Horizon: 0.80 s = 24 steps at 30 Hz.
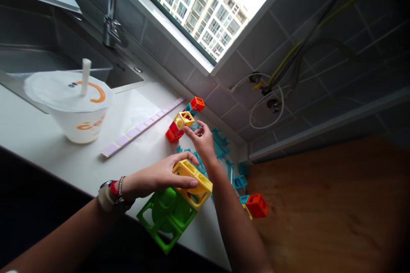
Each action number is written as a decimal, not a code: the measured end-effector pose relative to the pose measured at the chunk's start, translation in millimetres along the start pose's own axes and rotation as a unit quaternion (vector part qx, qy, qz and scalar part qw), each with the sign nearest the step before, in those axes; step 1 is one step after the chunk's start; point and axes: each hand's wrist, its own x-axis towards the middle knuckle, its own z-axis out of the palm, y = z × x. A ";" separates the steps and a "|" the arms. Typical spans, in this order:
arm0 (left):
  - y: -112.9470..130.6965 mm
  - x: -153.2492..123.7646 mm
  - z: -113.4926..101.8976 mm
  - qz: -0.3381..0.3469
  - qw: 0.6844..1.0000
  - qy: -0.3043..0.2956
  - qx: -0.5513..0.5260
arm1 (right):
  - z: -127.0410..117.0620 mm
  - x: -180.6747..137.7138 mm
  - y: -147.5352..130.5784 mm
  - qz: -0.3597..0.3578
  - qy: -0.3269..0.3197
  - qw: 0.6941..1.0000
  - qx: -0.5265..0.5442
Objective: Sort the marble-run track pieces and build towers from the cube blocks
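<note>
My left hand (166, 172) is closed around a yellow openwork building block (195, 187), thumb on its near side. A larger green openwork block (169, 213) sits against that yellow block, hanging past the counter's front edge. Farther off, my right hand (203, 138) has its thumb and curled fingers apart, with the thumb tip at the edge of a yellow cube block (184, 118); whether they touch I cannot tell. Red blocks (174, 132) lie under that cube, and an orange cube block (197, 103) on a blue one is just behind it.
Translucent blue pieces (220, 143) lie behind my right forearm, along the wall. An orange-red block (257, 205) is at the counter's right end. To the left are a lilac strip (141, 128), a lidded cup with a straw (75, 106), and a sink (64, 45) with a faucet (112, 30).
</note>
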 end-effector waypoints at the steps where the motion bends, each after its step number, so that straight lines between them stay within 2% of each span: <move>1: 1.6 -0.8 -3.8 0.009 1.000 0.010 0.002 | -3.9 -8.2 0.8 0.013 0.014 1.000 0.018; 2: 3.2 -1.1 -7.6 0.021 0.999 0.026 0.012 | -10.4 -19.4 0.9 0.030 0.013 0.998 0.048; 3: 4.6 -0.9 -11.0 0.032 0.998 0.046 0.026 | -18.7 -32.2 0.7 0.057 -0.019 0.995 0.079; 6: 7.5 1.7 -17.0 0.070 0.987 0.131 0.066 | -46.7 -70.3 -1.6 0.103 -0.163 0.974 0.118; 8: 7.8 3.6 -16.8 0.084 0.978 0.173 0.083 | -60.2 -87.4 -4.5 0.092 -0.209 0.967 0.110; 10: 7.0 4.5 -14.9 0.085 0.977 0.172 0.093 | -66.7 -95.9 -7.9 0.068 -0.220 0.969 0.086; 15: -0.6 6.2 -14.3 0.093 0.989 0.069 0.097 | -64.4 -94.4 -11.2 0.048 -0.174 0.980 0.084; 17: -5.6 8.7 -17.4 0.100 0.989 0.057 0.098 | -63.2 -87.1 -10.0 0.058 -0.124 0.983 0.124; 21: -12.4 13.5 -26.2 0.098 0.986 0.100 0.095 | -68.3 -58.8 -10.5 0.059 0.013 0.979 0.194; 24: -10.8 14.2 -31.3 0.114 0.978 0.149 0.091 | -74.2 -36.9 -13.5 0.057 0.032 0.977 0.203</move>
